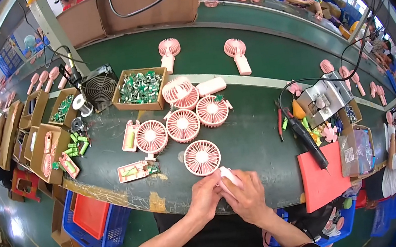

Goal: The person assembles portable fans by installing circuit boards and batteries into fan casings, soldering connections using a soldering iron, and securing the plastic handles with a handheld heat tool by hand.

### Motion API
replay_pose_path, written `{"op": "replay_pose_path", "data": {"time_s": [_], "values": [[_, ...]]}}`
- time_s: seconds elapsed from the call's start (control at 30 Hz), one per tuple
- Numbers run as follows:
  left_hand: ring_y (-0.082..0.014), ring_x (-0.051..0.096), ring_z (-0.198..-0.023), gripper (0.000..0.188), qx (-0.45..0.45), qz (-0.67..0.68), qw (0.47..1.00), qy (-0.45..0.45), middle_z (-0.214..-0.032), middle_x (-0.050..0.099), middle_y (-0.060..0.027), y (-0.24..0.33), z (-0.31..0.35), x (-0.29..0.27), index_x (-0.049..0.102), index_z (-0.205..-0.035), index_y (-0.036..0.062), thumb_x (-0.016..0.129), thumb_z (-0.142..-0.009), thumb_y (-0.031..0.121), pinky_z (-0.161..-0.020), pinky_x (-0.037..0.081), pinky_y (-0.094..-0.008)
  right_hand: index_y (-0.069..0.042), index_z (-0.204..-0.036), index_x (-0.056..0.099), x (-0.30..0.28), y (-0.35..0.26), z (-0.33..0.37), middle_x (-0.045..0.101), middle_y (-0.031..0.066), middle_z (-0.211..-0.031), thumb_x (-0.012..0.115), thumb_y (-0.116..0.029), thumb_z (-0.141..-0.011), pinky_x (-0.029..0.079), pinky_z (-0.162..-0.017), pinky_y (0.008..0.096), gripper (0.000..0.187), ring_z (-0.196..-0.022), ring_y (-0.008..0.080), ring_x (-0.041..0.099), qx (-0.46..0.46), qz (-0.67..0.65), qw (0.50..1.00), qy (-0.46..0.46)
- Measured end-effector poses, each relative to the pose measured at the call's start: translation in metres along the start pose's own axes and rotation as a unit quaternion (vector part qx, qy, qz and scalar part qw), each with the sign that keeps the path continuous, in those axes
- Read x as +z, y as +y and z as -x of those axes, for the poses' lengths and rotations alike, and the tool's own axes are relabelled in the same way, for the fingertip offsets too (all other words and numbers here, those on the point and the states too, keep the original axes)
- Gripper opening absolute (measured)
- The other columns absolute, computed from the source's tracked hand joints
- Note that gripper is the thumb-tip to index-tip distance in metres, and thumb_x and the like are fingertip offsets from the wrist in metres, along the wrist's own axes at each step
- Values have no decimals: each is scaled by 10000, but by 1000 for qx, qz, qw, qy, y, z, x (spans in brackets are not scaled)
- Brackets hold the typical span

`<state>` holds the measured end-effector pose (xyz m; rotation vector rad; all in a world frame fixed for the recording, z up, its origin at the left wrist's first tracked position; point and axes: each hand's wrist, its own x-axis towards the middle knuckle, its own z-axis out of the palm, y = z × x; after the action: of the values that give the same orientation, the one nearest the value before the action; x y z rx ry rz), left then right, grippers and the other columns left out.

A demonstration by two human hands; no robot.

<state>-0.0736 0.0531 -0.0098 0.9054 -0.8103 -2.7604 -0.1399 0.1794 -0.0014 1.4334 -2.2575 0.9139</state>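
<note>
At the table's near edge I grip a pink handheld fan with both hands. Its round slatted head (202,158) points away from me, over the table, and its light pink handle (230,176) lies between my palms. My left hand (204,197) closes on the handle from the left. My right hand (248,194) wraps it from the right, with the thumb along it. Just beyond are several pink fan heads (183,125) set close together. Left of them lie two open handle shells (133,171) with green batteries inside; one has a small circuit board at its end.
A carton of circuit boards (142,88) stands behind the fans, beside a solder spool (82,104). To the right are a black electric screwdriver (308,139), a red sheet (324,172) and a metal fixture (327,99). Finished-looking fans (236,56) lie on the green conveyor (200,48). Other people work around.
</note>
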Motion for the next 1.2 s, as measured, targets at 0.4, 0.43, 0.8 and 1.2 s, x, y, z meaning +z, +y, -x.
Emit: {"op": "replay_pose_path", "data": {"time_s": [0.4,0.43,0.8,1.2], "values": [[-185,641,-921,236,-26,-15,999,12,-1019,649,-89,5,-10,-2,622,-1080,-17,625,-944,176,-823,529,-331,-34,-1121,621,-4,-3,-4,561,123,-972,755,-111,-688,461,-712,397,460,-835,308,529,30,15,999,-35],[-187,645,-909,229,-29,-17,999,20,-1007,653,-90,3,-11,-1,625,-1073,-17,628,-940,169,-810,531,-330,-1,-1115,603,-4,-2,-2,552,131,-941,751,-116,-673,458,-708,402,480,-822,313,529,61,19,998,-28],[-162,645,-793,187,12,-38,999,27,-915,665,-80,-3,-13,-7,635,-1024,-28,653,-918,125,-728,520,-292,33,-1033,609,2,-2,-3,496,117,-832,743,-190,-667,449,-660,365,448,-772,274,525,52,59,997,3],[-241,639,-979,254,-36,-62,997,22,-1069,644,-115,5,-23,-14,585,-1132,10,625,-925,151,-868,511,-409,13,-831,584,-5,3,-13,510,142,-852,708,-259,-708,500,-599,395,323,-795,292,547,109,68,989,-80]]}}
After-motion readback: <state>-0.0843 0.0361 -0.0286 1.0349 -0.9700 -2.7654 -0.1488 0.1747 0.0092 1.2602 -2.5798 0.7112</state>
